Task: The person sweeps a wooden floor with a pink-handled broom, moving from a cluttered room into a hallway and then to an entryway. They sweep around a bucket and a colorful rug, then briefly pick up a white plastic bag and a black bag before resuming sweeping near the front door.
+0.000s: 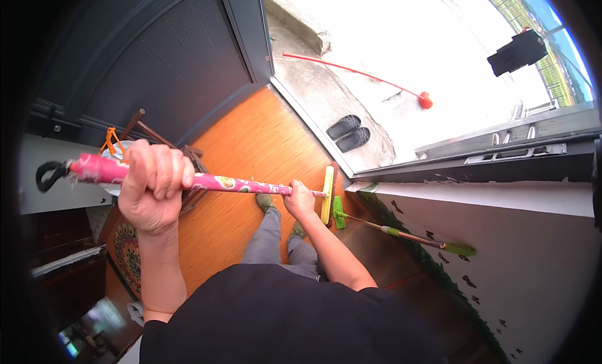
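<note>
My left hand (153,187) grips the pink patterned handle of a push broom (242,185) near its top end, where a black hanging loop sticks out. Lower on the same handle, my right hand (300,200) is closed around it. The yellow broom head (327,194) with dark reddish bristles rests near the doorway corner, at the edge of the orange wood-look floor (249,138). Right beside the head is the green head of a mop or squeegee (338,212), whose long handle leans against the white wall.
A dark door (174,58) stands open at the upper left, with a brown wooden chair or stand (160,133) and a bag by it. Past the metal threshold (312,126) lie black slippers (349,132) and a red long-handled brush (425,100) on concrete. A round patterned mat (128,251) is at the left.
</note>
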`<control>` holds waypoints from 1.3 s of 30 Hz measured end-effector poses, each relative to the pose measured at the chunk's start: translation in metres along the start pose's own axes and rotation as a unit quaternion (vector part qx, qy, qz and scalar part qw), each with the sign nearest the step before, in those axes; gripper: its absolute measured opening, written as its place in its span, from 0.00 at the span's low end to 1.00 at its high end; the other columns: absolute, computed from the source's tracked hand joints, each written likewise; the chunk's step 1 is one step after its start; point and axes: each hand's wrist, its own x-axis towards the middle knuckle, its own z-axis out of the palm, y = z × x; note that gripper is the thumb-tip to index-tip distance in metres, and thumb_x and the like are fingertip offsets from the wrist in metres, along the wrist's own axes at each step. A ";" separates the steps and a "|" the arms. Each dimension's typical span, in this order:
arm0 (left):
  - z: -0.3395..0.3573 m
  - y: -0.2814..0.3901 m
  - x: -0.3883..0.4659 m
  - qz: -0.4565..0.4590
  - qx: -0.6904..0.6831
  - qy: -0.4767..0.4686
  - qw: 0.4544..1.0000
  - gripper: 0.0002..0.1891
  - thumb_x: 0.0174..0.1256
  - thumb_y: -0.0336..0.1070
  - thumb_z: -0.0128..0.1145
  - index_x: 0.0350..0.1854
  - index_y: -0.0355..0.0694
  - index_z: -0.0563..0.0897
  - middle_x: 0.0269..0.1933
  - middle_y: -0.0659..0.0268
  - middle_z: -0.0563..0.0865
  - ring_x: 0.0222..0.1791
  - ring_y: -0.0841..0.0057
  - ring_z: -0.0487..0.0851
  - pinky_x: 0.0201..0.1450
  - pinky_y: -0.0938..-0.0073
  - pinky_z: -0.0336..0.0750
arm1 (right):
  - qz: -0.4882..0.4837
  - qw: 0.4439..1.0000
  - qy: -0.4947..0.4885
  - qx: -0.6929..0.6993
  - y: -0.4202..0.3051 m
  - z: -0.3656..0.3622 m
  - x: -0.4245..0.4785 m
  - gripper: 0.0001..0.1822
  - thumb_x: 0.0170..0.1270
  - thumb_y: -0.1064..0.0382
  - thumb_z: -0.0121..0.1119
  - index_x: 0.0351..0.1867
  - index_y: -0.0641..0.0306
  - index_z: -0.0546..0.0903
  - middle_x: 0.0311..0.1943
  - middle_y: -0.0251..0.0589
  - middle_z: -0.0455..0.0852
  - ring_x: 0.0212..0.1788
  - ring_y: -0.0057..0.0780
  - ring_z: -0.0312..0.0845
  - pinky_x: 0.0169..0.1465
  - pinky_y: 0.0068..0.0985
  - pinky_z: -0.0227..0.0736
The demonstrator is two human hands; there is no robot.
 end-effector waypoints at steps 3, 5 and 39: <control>-0.023 -0.026 0.033 -0.024 -0.055 0.010 0.998 0.21 0.71 0.44 0.48 0.17 0.47 0.63 0.12 0.73 0.63 0.12 0.83 0.60 0.25 0.76 0.68 | 0.061 0.998 0.012 -0.001 0.004 -0.003 0.016 0.17 0.58 0.51 0.61 0.32 0.64 0.78 0.34 0.52 0.82 0.40 0.51 0.79 0.43 0.43 0.73; -0.042 -0.046 0.060 -0.048 -0.077 0.007 0.996 0.22 0.70 0.45 0.49 0.16 0.48 0.61 0.11 0.74 0.62 0.12 0.83 0.58 0.25 0.78 0.65 | 0.085 0.996 0.017 -0.009 0.014 -0.001 0.034 0.16 0.57 0.51 0.61 0.32 0.65 0.78 0.34 0.54 0.82 0.41 0.52 0.79 0.43 0.43 0.73; -0.154 -0.056 0.118 0.030 0.073 0.303 0.950 0.20 0.74 0.39 0.41 0.18 0.45 0.59 0.16 0.72 0.62 0.19 0.82 0.59 0.36 0.72 0.59 | -0.120 0.986 -0.112 -0.016 -0.145 0.074 0.277 0.12 0.56 0.57 0.58 0.25 0.64 0.79 0.32 0.51 0.83 0.37 0.49 0.80 0.41 0.41 0.75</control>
